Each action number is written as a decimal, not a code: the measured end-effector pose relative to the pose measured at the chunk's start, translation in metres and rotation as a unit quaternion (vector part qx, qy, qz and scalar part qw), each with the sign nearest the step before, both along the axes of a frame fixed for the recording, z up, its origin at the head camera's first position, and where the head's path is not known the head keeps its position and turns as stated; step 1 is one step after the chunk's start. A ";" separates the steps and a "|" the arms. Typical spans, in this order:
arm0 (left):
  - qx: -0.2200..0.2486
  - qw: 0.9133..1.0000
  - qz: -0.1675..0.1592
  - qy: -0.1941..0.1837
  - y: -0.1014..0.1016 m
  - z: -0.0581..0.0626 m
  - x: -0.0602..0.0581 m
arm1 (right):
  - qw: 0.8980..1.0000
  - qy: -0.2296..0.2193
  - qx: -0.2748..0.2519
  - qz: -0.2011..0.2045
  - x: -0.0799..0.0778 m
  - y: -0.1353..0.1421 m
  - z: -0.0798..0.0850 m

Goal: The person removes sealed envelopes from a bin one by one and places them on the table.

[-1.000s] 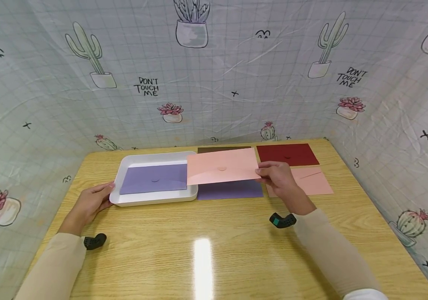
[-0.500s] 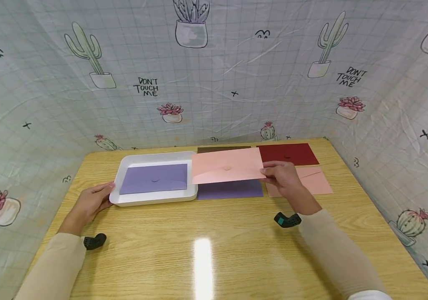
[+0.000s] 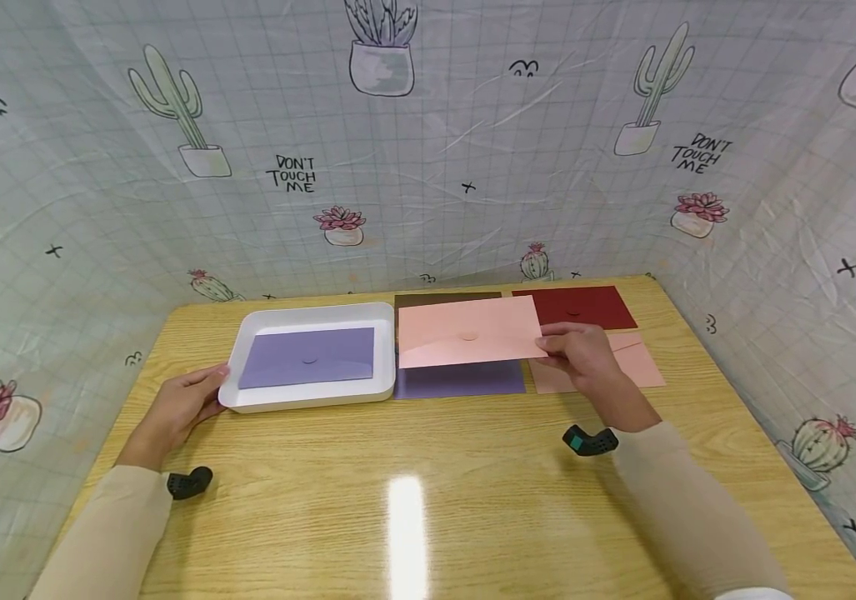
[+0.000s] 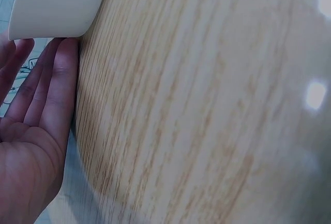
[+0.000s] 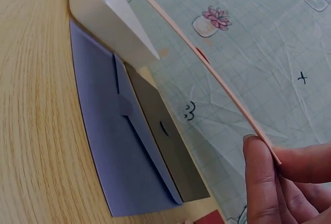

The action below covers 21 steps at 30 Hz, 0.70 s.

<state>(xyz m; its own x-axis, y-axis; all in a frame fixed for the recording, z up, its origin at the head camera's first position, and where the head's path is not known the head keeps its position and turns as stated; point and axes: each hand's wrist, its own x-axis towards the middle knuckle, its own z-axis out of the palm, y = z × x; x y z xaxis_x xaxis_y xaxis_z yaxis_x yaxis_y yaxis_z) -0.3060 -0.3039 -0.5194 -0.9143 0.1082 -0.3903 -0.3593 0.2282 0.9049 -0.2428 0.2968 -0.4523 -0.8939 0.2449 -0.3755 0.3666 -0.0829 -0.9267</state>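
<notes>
My right hand [image 3: 581,354] pinches a pink envelope [image 3: 468,333] by its right end, thumb on one face and fingers on the other. The envelope is raised and tilted, just right of a white tray [image 3: 307,402]. In the right wrist view the pink envelope [image 5: 207,74] shows nearly edge-on, above a purple envelope [image 5: 98,110] and an olive envelope [image 5: 168,136] on the table. A purple envelope [image 3: 307,358] lies inside the tray. My left hand [image 3: 182,408] holds the tray's left end; in the left wrist view its fingertips meet the tray wall [image 4: 59,6] close to the tabletop.
On the wooden table [image 3: 307,500], a dark red envelope [image 3: 573,308] lies at the back right, with another pink envelope [image 3: 633,362] in front of it, partly behind my right hand. A cactus-print cloth [image 3: 428,142] hangs behind the table and along its sides.
My right hand has moved right with the pink envelope, which overlapped the tray's right edge earlier and now appears just past it. The left hand and tray stay put.
</notes>
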 end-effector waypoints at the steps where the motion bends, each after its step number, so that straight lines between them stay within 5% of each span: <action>1: 0.000 1.000 0.000 0.001 0.000 0.000 0.000 | 1.000 0.000 0.000 0.000 0.001 0.002 0.000; 14: -0.045 0.999 -0.011 -0.001 0.000 -0.002 -0.002 | 1.000 0.005 -0.003 0.007 0.009 0.025 -0.002; 21: -0.015 1.000 -0.004 0.000 -0.001 -0.002 -0.001 | 1.000 0.002 0.009 0.005 0.014 0.035 -0.001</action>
<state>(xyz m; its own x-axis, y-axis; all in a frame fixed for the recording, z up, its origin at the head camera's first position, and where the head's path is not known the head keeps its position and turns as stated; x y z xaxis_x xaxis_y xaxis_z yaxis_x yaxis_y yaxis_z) -0.3070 -0.3046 -0.5213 -0.9137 0.1032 -0.3930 -0.3569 0.2585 0.8977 -0.2284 0.3319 -0.4530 -0.8980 0.2433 -0.3667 0.3628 -0.0620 -0.9298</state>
